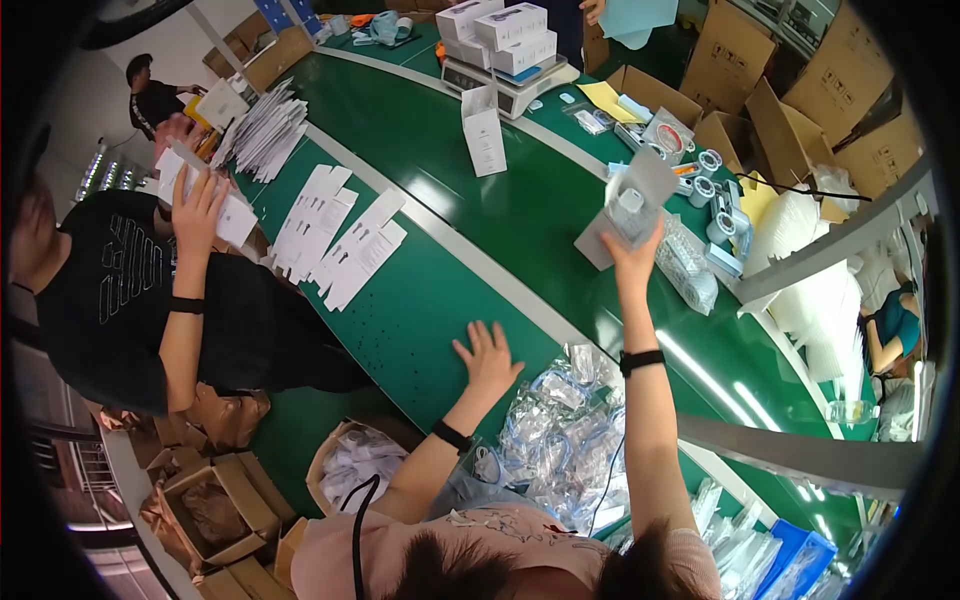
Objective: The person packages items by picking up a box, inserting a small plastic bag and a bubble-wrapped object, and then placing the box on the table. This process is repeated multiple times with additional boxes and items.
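Head view: the right hand is reaching far out over the green counter, its fingers pinching a small open white box with something clear and bagged showing inside it, so this box is looking packed but not closed. The left hand is resting flat on the counter, fingers spread, holding nothing. Just below it a heap of clear bagged parts is waiting at the counter's near edge, so by my reckoning plenty is left to pack. Finished-looking white cartons are sitting stacked on a scale at the far end, and one tall white carton is standing upright near it. Flat white box blanks are lying in rows on the left part of the counter, unfolded as yet, with a fanned pile of more blanks beyond. A co-worker's hand is pressing on a white blank there. Brown cardboard boxes are standing open at the upper right, and a yellow sheet is lying beside them.
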Demonstrator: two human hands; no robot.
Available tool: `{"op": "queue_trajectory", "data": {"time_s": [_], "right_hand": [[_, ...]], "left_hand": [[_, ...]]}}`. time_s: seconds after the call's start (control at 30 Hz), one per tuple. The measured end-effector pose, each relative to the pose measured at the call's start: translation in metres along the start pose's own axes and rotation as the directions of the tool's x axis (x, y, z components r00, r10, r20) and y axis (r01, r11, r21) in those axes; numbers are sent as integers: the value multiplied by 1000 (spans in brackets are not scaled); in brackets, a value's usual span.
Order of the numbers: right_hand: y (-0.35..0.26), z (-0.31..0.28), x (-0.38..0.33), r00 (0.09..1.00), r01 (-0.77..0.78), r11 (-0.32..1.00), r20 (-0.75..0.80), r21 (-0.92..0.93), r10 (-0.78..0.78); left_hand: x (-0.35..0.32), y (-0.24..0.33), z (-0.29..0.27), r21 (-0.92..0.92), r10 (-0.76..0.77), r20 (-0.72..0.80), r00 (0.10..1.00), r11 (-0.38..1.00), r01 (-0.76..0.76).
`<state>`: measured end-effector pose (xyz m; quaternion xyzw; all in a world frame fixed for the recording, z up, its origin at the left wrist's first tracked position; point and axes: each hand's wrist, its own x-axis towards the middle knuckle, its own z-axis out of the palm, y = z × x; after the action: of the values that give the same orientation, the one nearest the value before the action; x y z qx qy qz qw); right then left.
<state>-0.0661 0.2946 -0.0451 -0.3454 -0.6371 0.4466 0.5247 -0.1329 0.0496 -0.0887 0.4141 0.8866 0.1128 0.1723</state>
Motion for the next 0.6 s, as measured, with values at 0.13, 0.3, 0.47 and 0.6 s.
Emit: {"op": "queue_trajectory", "data": {"time_s": [0.13,0.3,0.47,0.6], "right_hand": [[38,-2,10,988,99,981,135,-168,-76],[34,-33,7,935,208,495,320,-844,152],[76,-61,53,980,-155,216,-122,-964,160],[96,-70,72,820,-54,138,34,-989,571]], "left_hand": [[-4,-22,29,217,30,196,980,973,-74],[0,-32,35,305,54,134,989,948,-93],[1,-32,34,350,51,121,991,932,-90],[-1,-31,36,378,103,112,988,915,-139]]}}
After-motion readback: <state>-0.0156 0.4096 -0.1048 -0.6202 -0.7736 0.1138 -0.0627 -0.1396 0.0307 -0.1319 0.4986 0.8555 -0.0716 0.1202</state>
